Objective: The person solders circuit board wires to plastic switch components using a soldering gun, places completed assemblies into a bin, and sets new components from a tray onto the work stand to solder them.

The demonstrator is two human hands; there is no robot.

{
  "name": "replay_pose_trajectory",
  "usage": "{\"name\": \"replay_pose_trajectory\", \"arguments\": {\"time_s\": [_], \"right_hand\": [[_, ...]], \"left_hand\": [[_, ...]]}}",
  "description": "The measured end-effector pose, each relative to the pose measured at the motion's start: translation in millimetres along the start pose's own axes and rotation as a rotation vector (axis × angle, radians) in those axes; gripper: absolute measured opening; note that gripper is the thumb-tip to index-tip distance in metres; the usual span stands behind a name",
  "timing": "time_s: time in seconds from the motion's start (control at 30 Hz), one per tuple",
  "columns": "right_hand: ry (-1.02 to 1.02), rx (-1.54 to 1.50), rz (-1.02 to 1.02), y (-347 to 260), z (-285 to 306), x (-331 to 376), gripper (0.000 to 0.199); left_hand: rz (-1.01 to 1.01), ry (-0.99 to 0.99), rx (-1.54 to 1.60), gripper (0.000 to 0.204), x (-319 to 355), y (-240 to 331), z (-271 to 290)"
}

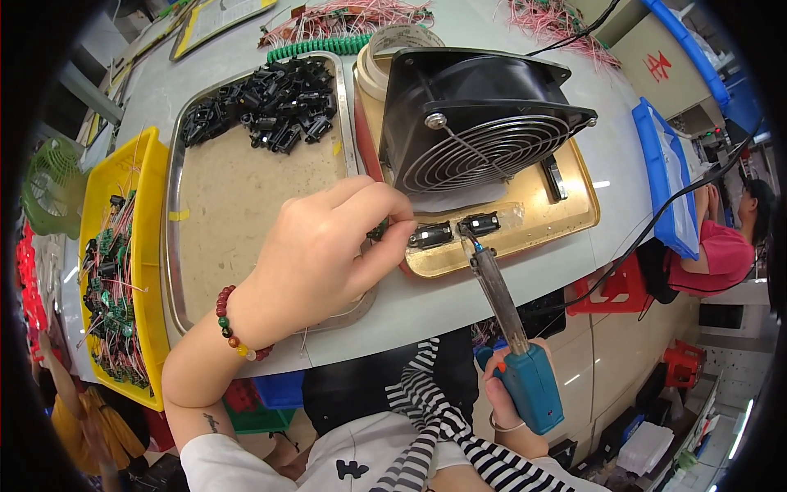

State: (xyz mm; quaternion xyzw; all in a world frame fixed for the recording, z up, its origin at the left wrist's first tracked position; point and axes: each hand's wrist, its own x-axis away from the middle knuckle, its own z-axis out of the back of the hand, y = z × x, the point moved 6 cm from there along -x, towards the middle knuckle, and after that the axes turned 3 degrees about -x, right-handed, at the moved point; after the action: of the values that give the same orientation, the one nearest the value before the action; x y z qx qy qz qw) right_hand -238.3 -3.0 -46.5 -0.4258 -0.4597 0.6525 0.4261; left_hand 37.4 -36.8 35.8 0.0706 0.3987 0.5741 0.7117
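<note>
My left hand (328,250) reaches over the table edge and pinches a small black component (429,236) against the rim of a gold tray (574,215). A bead bracelet sits on that wrist. My right hand (507,400) grips the blue handle of a soldering iron (515,336). Its tip touches a second black component (480,224) beside the first. Behind both stands a black fan (475,123) with a wire grille, tilted on the gold tray.
A metal tray (246,197) holds a heap of black parts (266,107) at its far end. A yellow bin (123,262) of wired circuit boards is at the left. Red wire bundles lie at the back. A person in red sits at the far right.
</note>
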Motion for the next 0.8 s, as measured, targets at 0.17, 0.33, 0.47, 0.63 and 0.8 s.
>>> {"name": "replay_pose_trajectory", "arguments": {"time_s": [0.17,0.33,0.47,0.63,0.8], "right_hand": [[-0.005,0.030,-0.004,-1.0,-0.6,1.2,0.023],[0.015,0.014,-0.015,-1.1,-1.9,1.9,0.023],[-0.016,0.031,-0.024,3.8,-4.4,2.4,0.024],[-0.007,0.040,-0.027,16.0,1.5,6.9,0.023],[-0.010,0.010,0.043,1.4,-6.0,1.7,0.019]], "left_hand": [[-0.029,0.002,-0.045,0.009,0.3,0.0,0.6],[-0.023,-0.004,-0.039,0.009,0.9,-0.2,0.7],[-0.022,0.005,-0.045,0.009,3.0,-1.4,-0.1],[-0.019,0.000,-0.031,0.009,0.0,-0.5,0.8],[-0.018,-0.007,-0.035,0.009,2.0,-1.5,-2.6]]}}
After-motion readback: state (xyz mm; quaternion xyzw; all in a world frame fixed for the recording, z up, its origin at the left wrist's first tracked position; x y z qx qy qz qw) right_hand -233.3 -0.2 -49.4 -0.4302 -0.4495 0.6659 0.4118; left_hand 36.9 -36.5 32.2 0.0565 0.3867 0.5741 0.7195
